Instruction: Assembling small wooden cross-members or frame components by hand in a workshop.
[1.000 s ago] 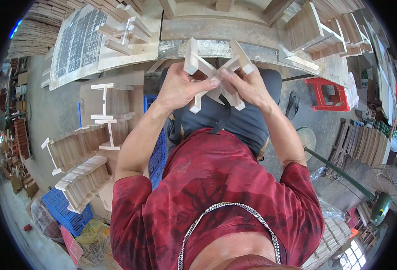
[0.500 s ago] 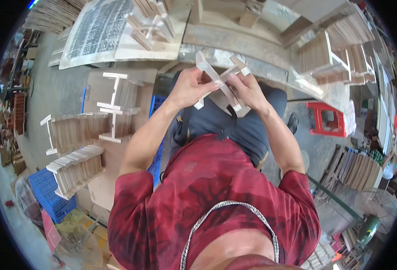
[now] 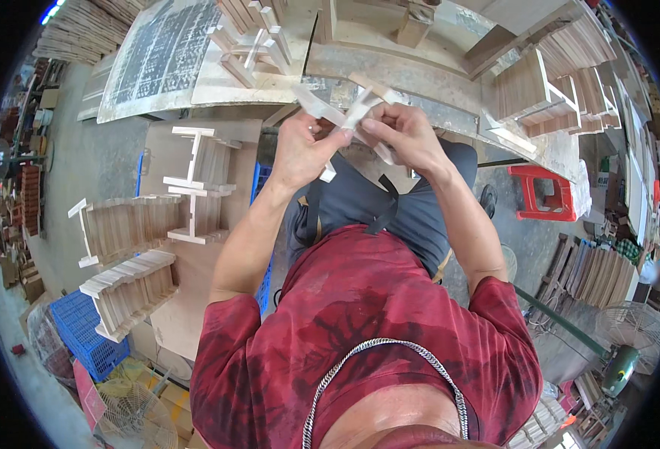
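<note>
no text, label, number or sign could be read in the view. the dark panel (image 3: 162,52) on the table (image 3: 390,66) bore broken pale marks, but no letters or figures could be made out in them. small pale patches on a carton (image 3: 604,179) near the right rim were possibly print, though they stood too small and too bent by the lens to tell.
</note>
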A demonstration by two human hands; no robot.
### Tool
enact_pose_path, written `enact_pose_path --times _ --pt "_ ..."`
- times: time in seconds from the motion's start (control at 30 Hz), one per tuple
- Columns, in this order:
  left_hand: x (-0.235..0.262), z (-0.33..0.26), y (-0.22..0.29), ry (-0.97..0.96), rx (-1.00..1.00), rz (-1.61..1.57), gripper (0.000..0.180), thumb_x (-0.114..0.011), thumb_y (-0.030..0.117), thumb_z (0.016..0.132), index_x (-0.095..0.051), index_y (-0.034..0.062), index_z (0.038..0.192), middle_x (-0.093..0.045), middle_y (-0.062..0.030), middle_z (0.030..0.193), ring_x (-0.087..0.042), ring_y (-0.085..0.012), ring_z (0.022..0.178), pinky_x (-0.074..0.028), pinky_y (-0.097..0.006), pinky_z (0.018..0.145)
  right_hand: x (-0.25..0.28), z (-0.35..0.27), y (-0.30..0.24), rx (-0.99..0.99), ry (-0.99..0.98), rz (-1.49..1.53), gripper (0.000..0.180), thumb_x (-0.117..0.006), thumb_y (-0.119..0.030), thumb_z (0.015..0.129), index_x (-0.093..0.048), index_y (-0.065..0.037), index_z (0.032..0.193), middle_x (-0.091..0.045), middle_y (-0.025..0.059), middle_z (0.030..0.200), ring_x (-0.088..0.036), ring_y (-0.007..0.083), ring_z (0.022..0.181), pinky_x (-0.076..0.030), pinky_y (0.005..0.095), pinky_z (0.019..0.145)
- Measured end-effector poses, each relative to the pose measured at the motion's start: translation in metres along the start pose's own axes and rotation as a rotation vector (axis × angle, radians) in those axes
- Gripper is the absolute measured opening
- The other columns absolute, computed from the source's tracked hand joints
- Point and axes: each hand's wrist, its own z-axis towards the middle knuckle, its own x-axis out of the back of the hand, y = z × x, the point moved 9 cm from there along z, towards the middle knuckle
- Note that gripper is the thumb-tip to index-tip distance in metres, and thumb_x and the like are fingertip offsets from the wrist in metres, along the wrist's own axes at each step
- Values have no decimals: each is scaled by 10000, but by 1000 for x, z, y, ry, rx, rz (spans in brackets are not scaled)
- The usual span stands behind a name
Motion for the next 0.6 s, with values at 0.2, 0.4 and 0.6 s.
enact_pose_path --times 0.2,0.4,0.6 --pt "-10 3 -5 -103 3 -250 373 -649 -54 879 -553 -73 1239 -672 -129 1116 -657 -175 1025 -544 -316 898 5 5 -10 139 74 -245 263 -785 -249 879 -719 -6 956 -699 31 784 -582 64 659 -430 247 537" --pt "-18 1 -11 -114 6 -118 428 -642 -70 871 -520 -52 1281 -672 -133 1116 -658 -177 1009 -538 -319 888 5 7 -5 -32 20 -399 255 -794 -234 863 -730 12 852 -697 62 747 -581 74 633 -455 267 562" --pt "-4 1 -13 -74 38 -218 352 -655 -40 907 -558 -79 1243 -668 -150 1133 -677 -217 1019 -568 -340 903 55 1 24 186 404 257 278 -696 -224 951 -707 4 792 -670 60 724 -612 114 704 -485 271 680"
